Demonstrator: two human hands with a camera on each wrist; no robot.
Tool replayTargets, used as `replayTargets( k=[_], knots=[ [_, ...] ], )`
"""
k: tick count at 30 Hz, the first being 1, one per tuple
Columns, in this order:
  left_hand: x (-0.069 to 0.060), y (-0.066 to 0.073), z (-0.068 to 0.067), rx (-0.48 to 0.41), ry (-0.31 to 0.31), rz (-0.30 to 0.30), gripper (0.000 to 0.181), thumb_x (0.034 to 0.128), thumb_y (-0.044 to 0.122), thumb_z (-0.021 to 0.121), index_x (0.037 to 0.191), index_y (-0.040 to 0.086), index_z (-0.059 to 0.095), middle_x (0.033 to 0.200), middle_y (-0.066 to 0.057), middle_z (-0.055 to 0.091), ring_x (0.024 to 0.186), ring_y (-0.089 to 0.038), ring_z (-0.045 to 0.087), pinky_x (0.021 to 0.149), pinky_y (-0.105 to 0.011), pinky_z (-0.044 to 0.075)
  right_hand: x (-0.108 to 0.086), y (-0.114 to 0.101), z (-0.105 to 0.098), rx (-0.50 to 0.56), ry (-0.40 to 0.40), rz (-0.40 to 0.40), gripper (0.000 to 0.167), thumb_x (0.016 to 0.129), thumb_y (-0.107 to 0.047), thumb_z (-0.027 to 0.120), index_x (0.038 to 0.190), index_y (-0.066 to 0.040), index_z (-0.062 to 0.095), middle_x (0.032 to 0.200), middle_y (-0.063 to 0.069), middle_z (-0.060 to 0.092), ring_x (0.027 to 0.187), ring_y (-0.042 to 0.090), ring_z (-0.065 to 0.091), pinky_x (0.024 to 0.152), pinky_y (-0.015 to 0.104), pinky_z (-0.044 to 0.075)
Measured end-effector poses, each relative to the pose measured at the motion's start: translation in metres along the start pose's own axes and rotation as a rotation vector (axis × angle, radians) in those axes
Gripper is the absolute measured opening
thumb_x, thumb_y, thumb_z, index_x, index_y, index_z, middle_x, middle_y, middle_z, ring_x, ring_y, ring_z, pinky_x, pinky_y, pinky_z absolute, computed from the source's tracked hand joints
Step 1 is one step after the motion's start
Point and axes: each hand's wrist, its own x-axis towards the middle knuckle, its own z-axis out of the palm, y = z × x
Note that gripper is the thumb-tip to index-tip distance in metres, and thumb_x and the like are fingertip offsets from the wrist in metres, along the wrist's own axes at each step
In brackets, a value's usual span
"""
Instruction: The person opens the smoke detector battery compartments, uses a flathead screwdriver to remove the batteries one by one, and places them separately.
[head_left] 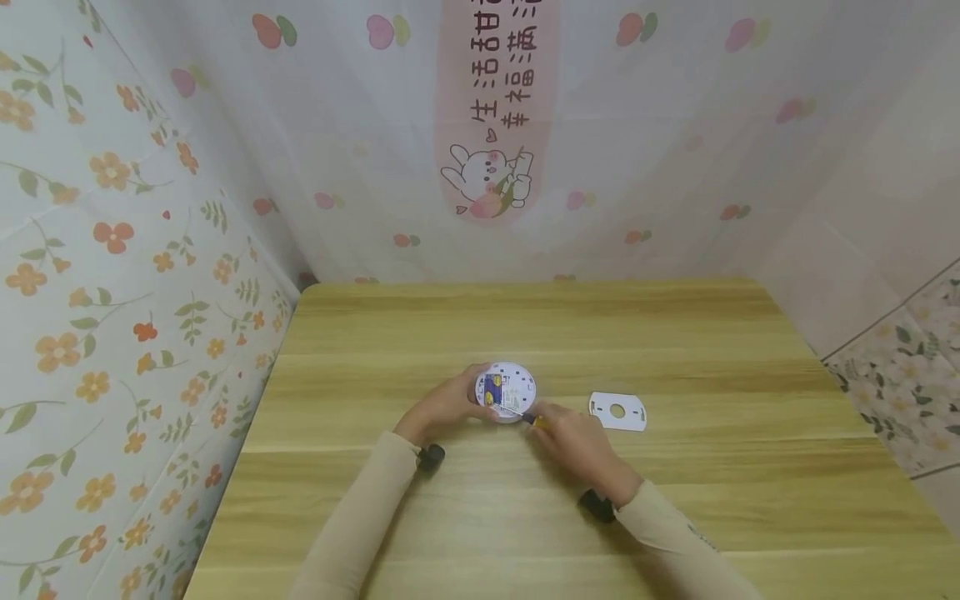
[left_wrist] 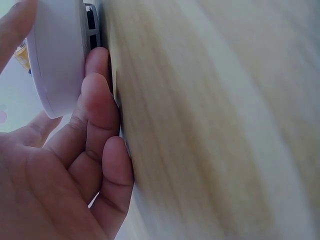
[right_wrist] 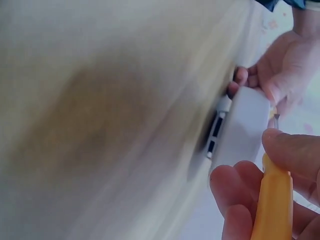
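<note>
A round white device like a smoke detector (head_left: 519, 385) is held with its flat back up, just above the table. My left hand (head_left: 448, 402) grips its left edge, and in the left wrist view several fingers (left_wrist: 102, 107) curl under its rim. A blue and yellow part (head_left: 492, 388) shows on the back. My right hand (head_left: 579, 440) holds a screwdriver with a yellow handle (right_wrist: 272, 205). Its thin metal shaft (head_left: 513, 410) points left across the device's back; whether the tip touches is too small to tell. Dark vent slots show on the device's underside in the right wrist view.
A white mounting plate (head_left: 632, 412) with a round central hole lies on the wood-grain table (head_left: 480, 517), right of the right hand. Flowered cloth (head_left: 112, 333) hangs at the left, and a printed curtain (head_left: 360, 167) stands behind the table's far edge.
</note>
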Motion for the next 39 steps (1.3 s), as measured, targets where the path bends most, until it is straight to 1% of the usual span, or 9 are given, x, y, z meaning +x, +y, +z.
replayTargets(
  k=[5, 8, 12, 15, 18, 22, 27, 32, 39],
  knots=[
    [0.002, 0.0, -0.001, 0.028, 0.002, 0.003, 0.1, 0.0703, 0.036, 0.085, 0.152, 0.024, 0.029, 0.154, -0.007, 0.038, 0.137, -0.029, 0.04, 0.116, -0.051, 0.025, 0.005, 0.003, -0.007, -0.015, -0.007, 0.01, 0.016, 0.086, -0.022, 0.072, 0.097, -0.013, 0.067, 0.078, -0.002, 0.067, 0.053, 0.006, 0.042, 0.044, 0.021, 0.033],
    [0.003, 0.001, -0.002, 0.04, 0.002, 0.006, 0.1, 0.0711, 0.035, 0.085, 0.152, 0.023, 0.028, 0.153, -0.008, 0.039, 0.137, -0.029, 0.041, 0.116, -0.051, 0.025, 0.007, 0.004, -0.011, -0.021, 0.0, 0.012, 0.017, 0.085, -0.022, 0.073, 0.099, -0.012, 0.068, 0.08, 0.0, 0.068, 0.053, 0.008, 0.044, 0.043, 0.024, 0.034],
    [0.002, 0.004, -0.003, 0.098, 0.006, 0.009, 0.1, 0.0708, 0.036, 0.085, 0.152, 0.023, 0.028, 0.149, -0.01, 0.045, 0.135, -0.03, 0.043, 0.114, -0.051, 0.028, 0.01, 0.006, -0.014, -0.039, -0.009, 0.018, 0.019, 0.085, -0.023, 0.073, 0.099, -0.012, 0.069, 0.086, 0.003, 0.07, 0.058, 0.012, 0.055, 0.045, 0.028, 0.041],
    [0.0, 0.006, -0.003, 0.119, 0.004, 0.002, 0.101, 0.0704, 0.038, 0.085, 0.152, 0.024, 0.028, 0.147, -0.011, 0.047, 0.133, -0.03, 0.045, 0.112, -0.052, 0.03, 0.012, 0.007, -0.016, -0.055, -0.018, 0.02, 0.019, 0.084, -0.023, 0.074, 0.1, -0.012, 0.07, 0.09, 0.004, 0.072, 0.063, 0.014, 0.06, 0.047, 0.03, 0.045],
    [-0.001, 0.007, -0.003, 0.121, 0.0, -0.007, 0.101, 0.0709, 0.038, 0.084, 0.153, 0.024, 0.027, 0.148, -0.011, 0.046, 0.133, -0.029, 0.045, 0.112, -0.052, 0.03, 0.013, 0.007, -0.017, -0.058, -0.026, 0.017, 0.02, 0.084, -0.022, 0.074, 0.101, -0.012, 0.07, 0.09, 0.005, 0.072, 0.062, 0.013, 0.058, 0.046, 0.028, 0.044],
    [0.0, 0.006, -0.003, 0.138, 0.002, -0.005, 0.1, 0.0712, 0.039, 0.084, 0.153, 0.025, 0.027, 0.148, -0.011, 0.046, 0.134, -0.029, 0.045, 0.112, -0.052, 0.031, 0.015, 0.008, -0.019, -0.064, -0.044, 0.011, 0.02, 0.084, -0.022, 0.073, 0.101, -0.012, 0.07, 0.088, 0.004, 0.071, 0.06, 0.011, 0.053, 0.045, 0.026, 0.042],
    [0.0, 0.004, -0.002, 0.131, 0.005, 0.001, 0.101, 0.0708, 0.038, 0.084, 0.153, 0.024, 0.027, 0.149, -0.011, 0.045, 0.135, -0.031, 0.043, 0.113, -0.054, 0.028, 0.017, 0.009, -0.019, -0.092, -0.06, 0.003, 0.019, 0.085, -0.023, 0.073, 0.101, -0.014, 0.071, 0.084, 0.001, 0.069, 0.057, 0.009, 0.048, 0.044, 0.025, 0.038],
    [0.001, 0.002, -0.002, 0.129, 0.007, -0.003, 0.101, 0.0708, 0.039, 0.084, 0.153, 0.025, 0.027, 0.149, -0.011, 0.045, 0.136, -0.031, 0.043, 0.113, -0.054, 0.028, 0.02, 0.01, -0.02, -0.108, -0.058, -0.003, 0.018, 0.084, -0.023, 0.073, 0.1, -0.015, 0.071, 0.08, -0.001, 0.066, 0.056, 0.01, 0.049, 0.044, 0.027, 0.038],
    [0.001, 0.001, -0.001, 0.087, 0.002, -0.013, 0.101, 0.0711, 0.038, 0.084, 0.153, 0.025, 0.026, 0.15, -0.01, 0.044, 0.137, -0.03, 0.041, 0.114, -0.054, 0.027, 0.028, 0.013, -0.024, -0.135, -0.076, -0.005, 0.018, 0.084, -0.022, 0.073, 0.1, -0.014, 0.072, 0.078, 0.0, 0.065, 0.055, 0.01, 0.045, 0.042, 0.026, 0.036]
  ],
)
